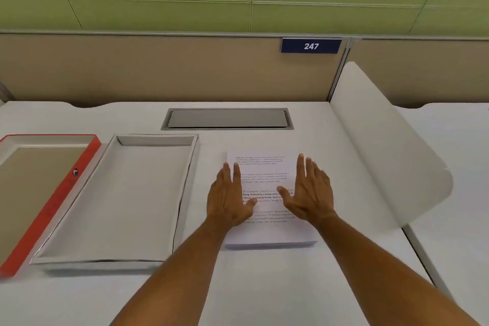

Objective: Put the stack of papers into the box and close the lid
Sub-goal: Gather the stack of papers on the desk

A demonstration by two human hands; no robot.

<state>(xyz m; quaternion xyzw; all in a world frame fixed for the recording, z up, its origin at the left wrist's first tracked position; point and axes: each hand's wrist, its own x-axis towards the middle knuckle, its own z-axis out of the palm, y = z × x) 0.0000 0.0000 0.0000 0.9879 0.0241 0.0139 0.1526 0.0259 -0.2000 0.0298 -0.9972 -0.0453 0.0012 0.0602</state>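
**Both hands spread over paper stack; box open and unfilled**

The left hand (229,197) and right hand (310,192) were spread flat, fingers extended, over the stack of papers (264,169), gripping nothing; actual contact could not be confirmed. The stack lay on the desk (264,286), just right of the open white box (127,198). The red-edged lid (39,193) lay upturned beside the box's left side.

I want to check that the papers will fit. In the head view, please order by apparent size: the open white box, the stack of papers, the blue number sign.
1. open white box, clearly the largest
2. stack of papers, partly covered by both hands
3. blue number sign, smallest, though it is farther from the camera
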